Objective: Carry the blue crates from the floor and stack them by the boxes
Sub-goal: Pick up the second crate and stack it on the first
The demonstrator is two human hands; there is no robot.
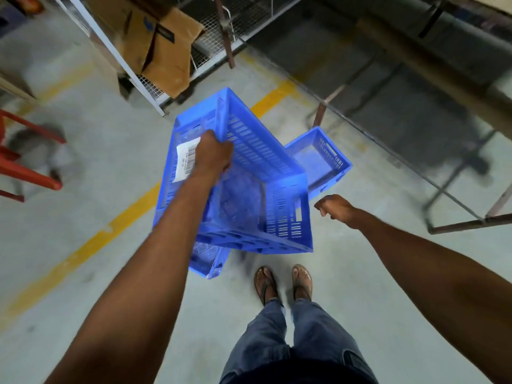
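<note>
A large blue slatted crate (260, 173) hangs tilted above the floor, a white barcode label on its inner wall. My left hand (212, 157) grips its upper long rim. My right hand (336, 207) hovers just right of the crate, fingers loosely curled, touching nothing. A second blue crate (318, 159) lies on the floor behind and to the right. A third blue crate (207, 259) pokes out underneath the lifted one, mostly hidden.
A cardboard box (163, 42) leans in a wire-mesh metal rack (210, 45) at the back. A dark metal frame (415, 151) stands to the right, and a red metal stand (25, 159) to the left. A yellow floor line (110, 231) runs diagonally. My sandalled feet (282, 284) stand below the crate.
</note>
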